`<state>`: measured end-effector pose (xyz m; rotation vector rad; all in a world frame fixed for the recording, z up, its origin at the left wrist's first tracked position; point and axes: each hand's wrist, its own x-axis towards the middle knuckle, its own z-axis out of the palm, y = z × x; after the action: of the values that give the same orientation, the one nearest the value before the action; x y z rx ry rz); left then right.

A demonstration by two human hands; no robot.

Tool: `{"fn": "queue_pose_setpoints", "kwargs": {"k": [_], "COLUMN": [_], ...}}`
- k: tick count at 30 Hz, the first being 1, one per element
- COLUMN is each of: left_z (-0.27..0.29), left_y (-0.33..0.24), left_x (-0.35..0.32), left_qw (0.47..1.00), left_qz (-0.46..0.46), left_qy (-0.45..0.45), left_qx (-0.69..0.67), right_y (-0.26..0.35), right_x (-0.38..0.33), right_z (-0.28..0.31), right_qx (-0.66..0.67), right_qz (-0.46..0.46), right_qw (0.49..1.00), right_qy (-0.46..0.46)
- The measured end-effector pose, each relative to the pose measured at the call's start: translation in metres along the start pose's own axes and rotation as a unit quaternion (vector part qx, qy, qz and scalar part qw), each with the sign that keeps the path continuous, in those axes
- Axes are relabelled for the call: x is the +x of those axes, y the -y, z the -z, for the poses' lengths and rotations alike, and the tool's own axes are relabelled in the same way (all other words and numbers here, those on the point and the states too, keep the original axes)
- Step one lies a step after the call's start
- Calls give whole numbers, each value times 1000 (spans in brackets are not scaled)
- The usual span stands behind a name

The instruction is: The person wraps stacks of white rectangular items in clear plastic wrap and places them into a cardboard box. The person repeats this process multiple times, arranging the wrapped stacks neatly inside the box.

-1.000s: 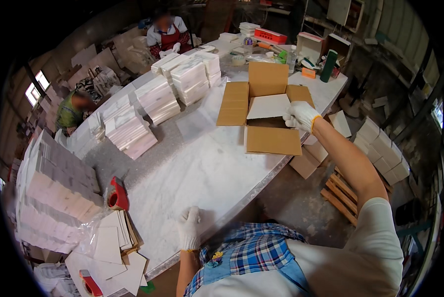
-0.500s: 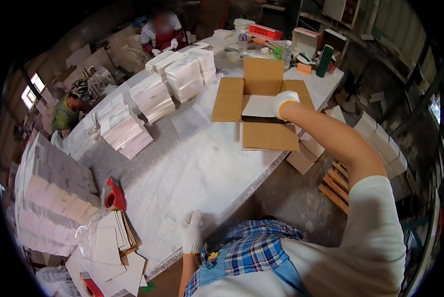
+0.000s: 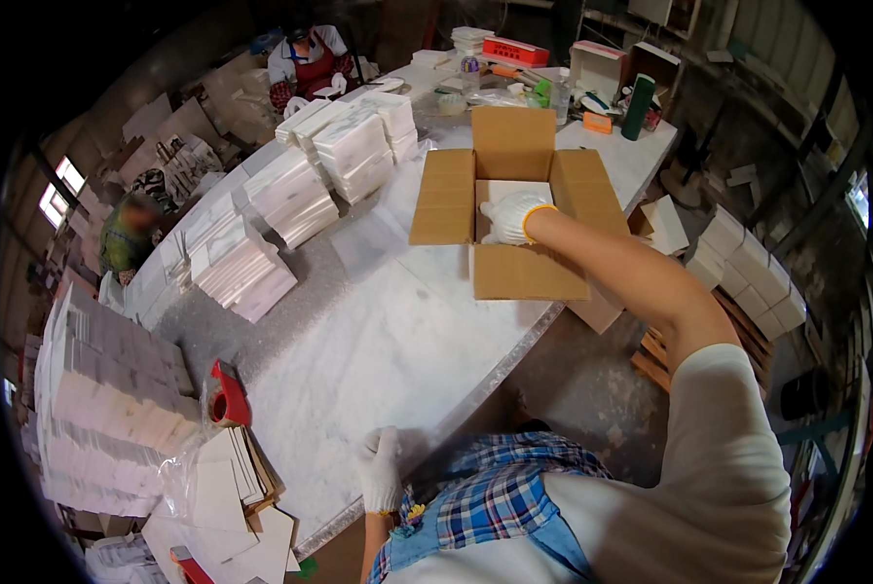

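An open cardboard box (image 3: 514, 136) stands on the marble-topped table, its flaps folded outward. Inside it lies a flat white sheet or panel (image 3: 514, 188). My right hand (image 3: 514, 217), in a white glove with a yellow cuff, reaches into the box and lies on the white piece, fingers stretched toward the left wall. Whether they press on it cannot be seen. My left hand (image 3: 382, 462), gloved too, rests at the near table edge with its fingers curled in, and nothing shows in it.
Stacks of white tiles (image 3: 290, 200) line the table's far left side, and a tall stack (image 3: 115, 389) stands at the left. A red tape dispenser (image 3: 227, 394) sits near cardboard pieces (image 3: 232, 472). Bottles, a green cylinder (image 3: 638, 107) and small boxes fill the far end. Two other people work beyond.
My right hand has moved left and slightly down inside the box, from its right side onto the white piece. My left hand stays at the table edge.
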<state>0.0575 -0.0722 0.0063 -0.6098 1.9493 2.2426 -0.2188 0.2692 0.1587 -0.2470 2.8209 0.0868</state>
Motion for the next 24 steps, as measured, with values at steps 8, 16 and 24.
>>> {"fn": "queue_pose_setpoints", "kwargs": {"k": [8,16,24], "left_z": [6,43,211], "left_y": [-21,-44,-95], "left_x": [-25,-12,-11], "left_qw": [996,987,819], "left_qz": [79,-107,-164], "left_qy": [-23,-76,-481], "left_qx": [-26,94,265], "right_y": [-18,-145,27], "right_x": [89,134,-58], "right_z": [-62,-113,-29], "right_qx": [38,41,168], "right_qz": [167,313,143], "right_qw": [979,936,961], "right_qy": [-108,-153,-165]}}
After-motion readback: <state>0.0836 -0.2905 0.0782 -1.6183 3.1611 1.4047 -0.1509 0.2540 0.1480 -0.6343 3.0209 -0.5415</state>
